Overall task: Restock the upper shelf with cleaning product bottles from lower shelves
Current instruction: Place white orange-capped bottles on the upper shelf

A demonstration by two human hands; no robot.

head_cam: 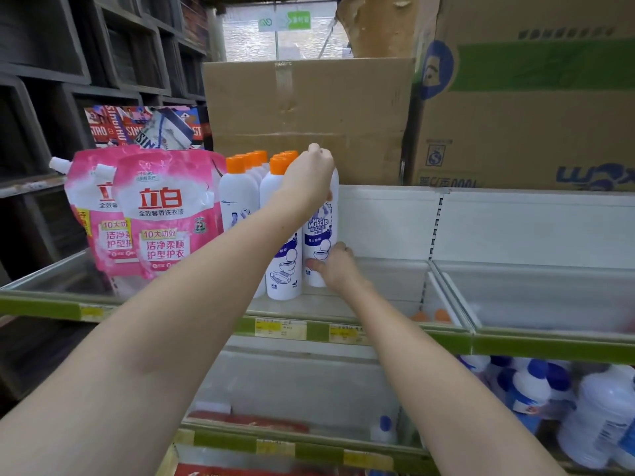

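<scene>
**Bottle upright between two hands on the upper shelf**

At frame centre the bottle (321,231) stands upright on the upper shelf (385,280), beside the orange-capped row (261,159). The left hand (309,176) grips its top; the right hand (335,266) curls round its base from the right.

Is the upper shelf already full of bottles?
No, the upper shelf is bare to the right of the bottle both hands are placing.
</scene>
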